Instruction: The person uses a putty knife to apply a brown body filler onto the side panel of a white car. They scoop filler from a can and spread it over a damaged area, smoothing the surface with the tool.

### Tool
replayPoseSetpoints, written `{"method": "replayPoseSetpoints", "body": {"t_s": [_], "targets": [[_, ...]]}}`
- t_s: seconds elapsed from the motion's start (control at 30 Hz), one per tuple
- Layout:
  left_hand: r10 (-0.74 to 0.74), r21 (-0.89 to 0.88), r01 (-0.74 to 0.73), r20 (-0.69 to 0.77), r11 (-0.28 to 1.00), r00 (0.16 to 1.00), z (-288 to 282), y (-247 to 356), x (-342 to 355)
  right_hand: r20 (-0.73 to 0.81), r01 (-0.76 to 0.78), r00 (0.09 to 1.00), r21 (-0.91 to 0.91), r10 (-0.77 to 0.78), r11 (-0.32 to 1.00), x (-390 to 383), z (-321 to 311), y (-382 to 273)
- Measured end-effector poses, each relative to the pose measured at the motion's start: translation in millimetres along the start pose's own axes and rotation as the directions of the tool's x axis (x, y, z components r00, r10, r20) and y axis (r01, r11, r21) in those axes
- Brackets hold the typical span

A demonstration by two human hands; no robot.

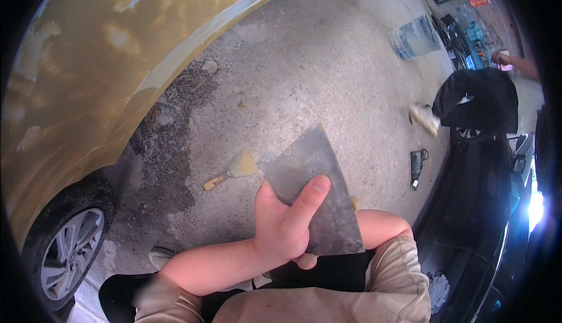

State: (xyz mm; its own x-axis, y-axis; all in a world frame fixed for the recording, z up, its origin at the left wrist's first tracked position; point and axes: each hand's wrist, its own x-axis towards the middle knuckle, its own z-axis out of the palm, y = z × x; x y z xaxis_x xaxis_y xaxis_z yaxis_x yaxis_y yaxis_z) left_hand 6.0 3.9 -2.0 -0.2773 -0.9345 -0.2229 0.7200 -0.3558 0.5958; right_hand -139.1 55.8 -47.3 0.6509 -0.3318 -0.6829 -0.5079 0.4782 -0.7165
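Left hand (284, 226) gripping grey plate (301, 162); bucket (417, 37), contents unclear.

mottled grey plate (301, 156), tan car body (111, 65) patched pale, yellowish-bladed scraper (239, 167), black tyre (98, 189), beige clothing (328, 305)

Top: beige, creased (310, 306), bottom centre of frame; short loose sleeves (399, 264). Forearms (216, 264) and left hand (282, 226) bare. Trousers: black (336, 269), lower centre. Shoe: greyish (159, 257), lower left.
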Motion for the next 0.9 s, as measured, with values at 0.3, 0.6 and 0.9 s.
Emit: {"method": "replayPoseSetpoints", "body": {"t_s": [0.3,0.6,0.9], "targets": [[0.033,0.036,-0.033,-0.015,0.999,0.999,1,-2,0,0.001,0.094,0.996,0.081,-0.094,0.992,4,-3,10],[0.002,0.033,-0.002,0.003,0.999,1.0,-4,-3,4,0.052,-0.01,0.999,0.233,-0.002,0.972,-4,-13,-10],[0.094,-0.009,-0.093,0.045,0.996,0.995,-14,26,23,-0.812,0.956,0.246,0.114,-0.53,0.27,7,-21,-81]]}}
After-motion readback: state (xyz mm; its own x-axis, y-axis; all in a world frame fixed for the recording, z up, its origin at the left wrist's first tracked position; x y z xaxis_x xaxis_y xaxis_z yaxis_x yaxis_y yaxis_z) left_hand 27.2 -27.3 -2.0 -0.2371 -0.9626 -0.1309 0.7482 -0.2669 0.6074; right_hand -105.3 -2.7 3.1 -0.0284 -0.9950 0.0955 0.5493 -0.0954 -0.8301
